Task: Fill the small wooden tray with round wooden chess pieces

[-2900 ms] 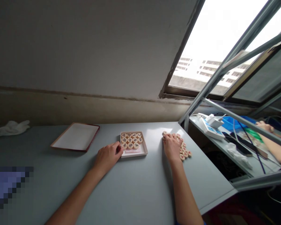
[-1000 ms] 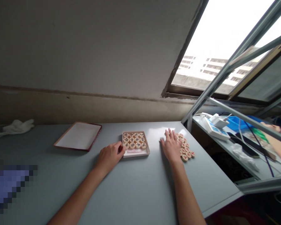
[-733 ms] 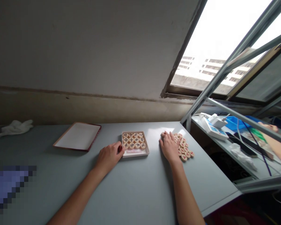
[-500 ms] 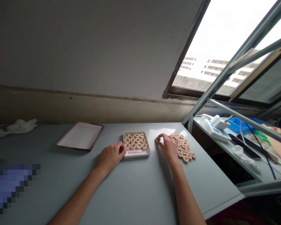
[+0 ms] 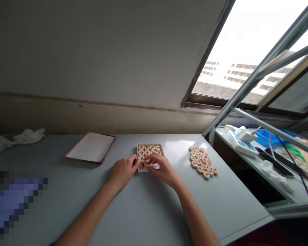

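A shallow white box (image 5: 162,147) holds rows of round wooden Chinese chess pieces (image 5: 147,147) with black characters. My left hand (image 5: 124,169) is at the box's left wall, its fingers curled and closed on the edge. Over the front of the box is my right hand (image 5: 161,168), thumb and fingers pinched at a black-marked chess piece (image 5: 143,164) in the front left corner. My right hand hides part of the rows and most of the front strip. To the right, a cluster of red-marked chess pieces (image 5: 200,160) lies flat on the grey table (image 5: 143,212).
An upturned box lid (image 5: 91,147) with a white inside and red edge lies to the left. White cloth (image 5: 29,136) is at the far left. A metal frame post (image 5: 212,131) rises at the table's right corner. Beyond it, a shelf carries a power strip (image 5: 242,145).
My right hand has moved left from beside the red-marked cluster to the front of the box, bringing a piece to the front left corner. My left hand stays at the box.
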Tool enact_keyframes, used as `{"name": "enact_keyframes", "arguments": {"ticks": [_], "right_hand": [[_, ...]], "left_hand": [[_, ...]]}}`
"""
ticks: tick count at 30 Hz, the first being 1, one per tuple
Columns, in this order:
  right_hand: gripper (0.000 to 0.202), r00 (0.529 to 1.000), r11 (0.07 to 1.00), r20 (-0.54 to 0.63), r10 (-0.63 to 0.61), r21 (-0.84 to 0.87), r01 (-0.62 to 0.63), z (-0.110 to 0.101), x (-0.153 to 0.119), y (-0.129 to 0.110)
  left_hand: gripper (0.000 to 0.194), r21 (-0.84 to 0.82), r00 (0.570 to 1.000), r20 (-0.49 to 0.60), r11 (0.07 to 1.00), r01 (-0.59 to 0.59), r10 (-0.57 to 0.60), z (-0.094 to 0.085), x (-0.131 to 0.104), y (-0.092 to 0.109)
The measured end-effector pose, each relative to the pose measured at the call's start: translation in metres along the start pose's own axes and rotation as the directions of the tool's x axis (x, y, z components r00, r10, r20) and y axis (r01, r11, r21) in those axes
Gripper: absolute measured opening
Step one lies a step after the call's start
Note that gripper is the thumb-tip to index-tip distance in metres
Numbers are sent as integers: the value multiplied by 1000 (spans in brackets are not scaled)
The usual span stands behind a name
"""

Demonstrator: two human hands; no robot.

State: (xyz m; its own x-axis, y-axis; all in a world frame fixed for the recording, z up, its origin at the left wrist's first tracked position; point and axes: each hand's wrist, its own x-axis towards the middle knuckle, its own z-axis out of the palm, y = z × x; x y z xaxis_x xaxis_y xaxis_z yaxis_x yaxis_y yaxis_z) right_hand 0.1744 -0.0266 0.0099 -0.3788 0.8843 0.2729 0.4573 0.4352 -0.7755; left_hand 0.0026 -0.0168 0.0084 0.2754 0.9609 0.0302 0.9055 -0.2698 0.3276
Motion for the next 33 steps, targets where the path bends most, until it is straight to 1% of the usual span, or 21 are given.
{"name": "enact_keyframes", "arguments": {"ticks": [5, 9, 13, 17, 19, 23, 25, 30, 32, 33], "right_hand": [[14, 1000, 997, 11, 15, -75, -14, -2, -1, -3], [9, 1000, 989, 11, -9, -144, 10, -3, 0, -6], [12, 999, 988, 32, -30, -150, 34, -3, 0, -8], [13, 998, 989, 49, -40, -141, 46, -2, -1, -9], [12, 998, 981, 42, -37, -190, 44, -3, -1, -9], [11, 1000, 943, -19, 7, -332, -13, -7, -3, -9], [12, 1000, 940, -11, 13, -341, -16, -7, -4, -9], [11, 999, 948, 41, -20, -316, 32, -6, -3, -11], [11, 1000, 938, 9, 7, -347, -3, -11, -3, -11], [12, 999, 918, -41, 31, -393, -44, -16, -4, -10]], "left_hand": [[29, -8, 1000, 20, 1000, 20, -20, -2, 0, 2], [30, -4, 1000, 9, 1000, 17, -17, -1, 0, 2], [30, -2, 1000, -13, 1000, 1, -1, -1, 0, 2], [29, 2, 1000, -5, 1000, 18, -18, -3, -1, 5], [28, 10, 999, 0, 999, 38, -38, -4, -2, 6], [28, 26, 999, -16, 998, 51, -50, -4, -2, 7], [28, 34, 999, -20, 999, 42, -41, -3, -2, 6], [28, 50, 999, -10, 997, 51, -50, -2, -1, 5], [27, 49, 999, -12, 998, 47, -46, -2, -1, 6], [27, 46, 999, -13, 998, 43, -43, -2, -1, 6]]}}
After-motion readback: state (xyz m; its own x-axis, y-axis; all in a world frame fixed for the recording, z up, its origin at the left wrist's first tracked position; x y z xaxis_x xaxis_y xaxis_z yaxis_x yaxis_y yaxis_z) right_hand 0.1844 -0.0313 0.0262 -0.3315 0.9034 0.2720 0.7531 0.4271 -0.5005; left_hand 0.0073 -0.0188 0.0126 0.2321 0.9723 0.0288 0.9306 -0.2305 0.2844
